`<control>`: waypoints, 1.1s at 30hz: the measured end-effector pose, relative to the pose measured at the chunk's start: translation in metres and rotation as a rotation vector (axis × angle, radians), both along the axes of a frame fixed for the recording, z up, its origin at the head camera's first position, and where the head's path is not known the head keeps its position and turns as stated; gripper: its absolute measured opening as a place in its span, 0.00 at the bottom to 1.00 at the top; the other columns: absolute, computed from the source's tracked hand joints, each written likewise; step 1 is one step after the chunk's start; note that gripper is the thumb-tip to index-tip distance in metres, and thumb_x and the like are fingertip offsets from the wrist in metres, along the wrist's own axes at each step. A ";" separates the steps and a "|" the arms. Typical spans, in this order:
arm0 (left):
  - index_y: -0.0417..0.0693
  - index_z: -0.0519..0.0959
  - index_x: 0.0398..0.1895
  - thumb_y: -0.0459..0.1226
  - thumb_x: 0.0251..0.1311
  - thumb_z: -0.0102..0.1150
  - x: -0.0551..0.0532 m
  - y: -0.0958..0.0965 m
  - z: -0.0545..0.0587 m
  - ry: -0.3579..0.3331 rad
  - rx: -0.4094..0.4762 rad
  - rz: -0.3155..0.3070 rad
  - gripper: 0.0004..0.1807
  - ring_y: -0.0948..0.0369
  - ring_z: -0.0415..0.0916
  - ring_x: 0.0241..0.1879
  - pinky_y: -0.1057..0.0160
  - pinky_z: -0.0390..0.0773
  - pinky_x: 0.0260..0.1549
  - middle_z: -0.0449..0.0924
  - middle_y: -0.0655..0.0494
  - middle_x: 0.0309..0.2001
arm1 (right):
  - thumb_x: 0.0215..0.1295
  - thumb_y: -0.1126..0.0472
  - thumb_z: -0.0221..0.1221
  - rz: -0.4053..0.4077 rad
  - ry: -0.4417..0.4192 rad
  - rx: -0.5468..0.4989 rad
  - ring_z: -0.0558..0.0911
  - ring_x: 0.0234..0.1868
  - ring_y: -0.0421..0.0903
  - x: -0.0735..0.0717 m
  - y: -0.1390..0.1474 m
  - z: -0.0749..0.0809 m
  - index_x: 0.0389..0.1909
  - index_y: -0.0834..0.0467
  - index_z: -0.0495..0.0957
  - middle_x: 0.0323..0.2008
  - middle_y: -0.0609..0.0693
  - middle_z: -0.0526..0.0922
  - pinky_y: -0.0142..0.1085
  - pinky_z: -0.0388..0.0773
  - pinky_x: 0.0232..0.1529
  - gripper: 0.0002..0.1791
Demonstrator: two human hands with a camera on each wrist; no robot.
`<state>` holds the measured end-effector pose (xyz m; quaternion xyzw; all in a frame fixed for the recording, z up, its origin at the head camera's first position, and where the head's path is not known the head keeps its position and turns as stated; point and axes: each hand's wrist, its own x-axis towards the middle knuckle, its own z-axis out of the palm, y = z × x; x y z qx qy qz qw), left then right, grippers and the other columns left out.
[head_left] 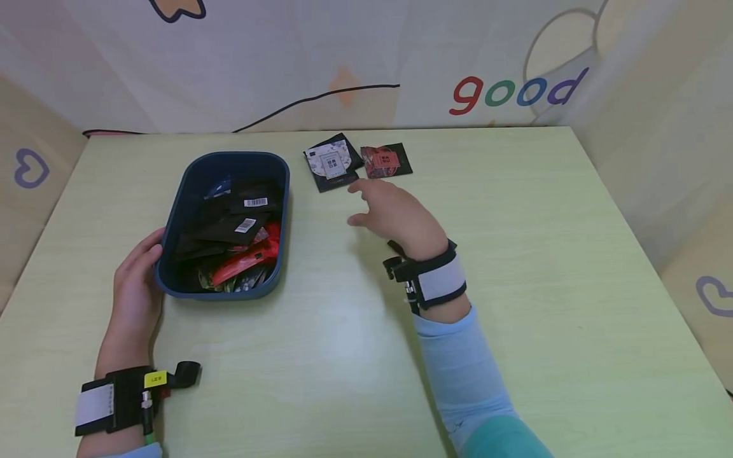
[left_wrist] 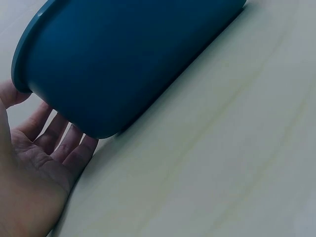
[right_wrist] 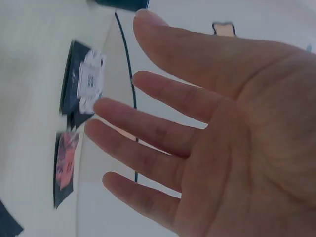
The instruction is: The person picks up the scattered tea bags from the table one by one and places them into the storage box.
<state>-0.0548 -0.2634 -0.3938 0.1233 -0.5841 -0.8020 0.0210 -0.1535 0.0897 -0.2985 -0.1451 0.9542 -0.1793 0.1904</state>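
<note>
A dark blue plastic bin [head_left: 223, 297] stands on the table at left, holding black packets [head_left: 229, 226] and a red packet [head_left: 246, 264]. My left hand [head_left: 136, 280] rests against its left side; in the left wrist view the fingers [left_wrist: 61, 136] touch the outer wall and the thumb is by the rim. My right hand [head_left: 401, 213] hovers over the table with spread fingers, nothing in them. Just beyond its fingertips lie a black sachet with a white floral label [head_left: 332, 164], overlapping another black one, and a black sachet with a red label [head_left: 386, 161].
The pale wooden table [head_left: 321, 369] meets a printed fabric backdrop [head_left: 343, 51] at its far edge. Fabric walls [head_left: 676, 146] flank both sides. A dark corner of something [right_wrist: 7, 222] shows low in the right wrist view; I cannot tell what it is.
</note>
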 end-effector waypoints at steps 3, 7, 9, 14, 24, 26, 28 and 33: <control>0.47 0.67 0.66 0.45 0.66 0.47 0.000 0.000 0.000 -0.002 -0.008 -0.005 0.26 0.72 0.64 0.56 0.83 0.70 0.49 0.72 0.68 0.57 | 0.59 0.53 0.61 -0.050 -0.053 -0.030 0.74 0.54 0.51 -0.006 0.018 -0.002 0.65 0.55 0.64 0.58 0.58 0.76 0.48 0.73 0.57 0.33; 0.48 0.66 0.66 0.45 0.66 0.47 -0.001 0.000 0.000 -0.009 -0.016 -0.007 0.26 0.71 0.64 0.57 0.83 0.70 0.48 0.71 0.68 0.58 | 0.57 0.56 0.63 -0.109 -0.098 -0.024 0.74 0.51 0.54 -0.010 0.038 -0.005 0.63 0.58 0.65 0.55 0.60 0.76 0.50 0.74 0.55 0.33; 0.48 0.67 0.66 0.45 0.66 0.47 -0.001 0.000 0.000 -0.009 -0.014 -0.004 0.26 0.71 0.63 0.57 0.83 0.70 0.48 0.71 0.68 0.58 | 0.55 0.57 0.64 -0.147 -0.117 -0.015 0.75 0.48 0.55 -0.012 0.045 -0.007 0.62 0.59 0.66 0.53 0.61 0.76 0.50 0.74 0.53 0.33; 0.47 0.67 0.66 0.44 0.66 0.48 -0.001 0.001 0.001 -0.004 -0.001 0.001 0.26 0.71 0.64 0.56 0.83 0.70 0.48 0.72 0.68 0.57 | 0.51 0.57 0.66 -0.224 -0.180 0.021 0.75 0.46 0.56 -0.015 0.059 -0.013 0.60 0.61 0.66 0.52 0.61 0.75 0.51 0.73 0.53 0.34; 0.47 0.67 0.66 0.44 0.66 0.47 0.001 -0.001 0.003 0.000 0.015 -0.004 0.26 0.71 0.64 0.56 0.83 0.71 0.48 0.72 0.68 0.57 | 0.46 0.56 0.69 -0.230 -0.188 0.099 0.69 0.52 0.59 -0.017 0.064 -0.021 0.60 0.61 0.66 0.55 0.64 0.71 0.53 0.73 0.52 0.38; 0.47 0.66 0.67 0.44 0.67 0.47 0.001 -0.001 0.003 -0.002 0.006 -0.009 0.26 0.72 0.63 0.56 0.83 0.69 0.49 0.72 0.68 0.57 | 0.45 0.57 0.70 -0.227 -0.180 0.116 0.67 0.52 0.59 -0.017 0.065 -0.024 0.59 0.62 0.66 0.55 0.64 0.71 0.53 0.73 0.51 0.39; 0.47 0.66 0.67 0.45 0.67 0.47 0.002 0.000 0.003 -0.003 0.001 -0.010 0.26 0.71 0.63 0.56 0.82 0.68 0.49 0.72 0.68 0.57 | 0.46 0.58 0.70 -0.238 -0.207 0.102 0.69 0.52 0.58 -0.017 0.066 -0.026 0.59 0.62 0.66 0.53 0.64 0.72 0.52 0.73 0.51 0.38; 0.47 0.67 0.66 0.45 0.67 0.47 0.001 0.000 0.002 -0.004 -0.008 -0.009 0.26 0.71 0.63 0.56 0.83 0.70 0.49 0.72 0.68 0.57 | 0.49 0.59 0.68 -0.287 -0.258 0.038 0.76 0.47 0.55 -0.018 0.072 -0.033 0.56 0.62 0.66 0.51 0.61 0.74 0.47 0.74 0.48 0.33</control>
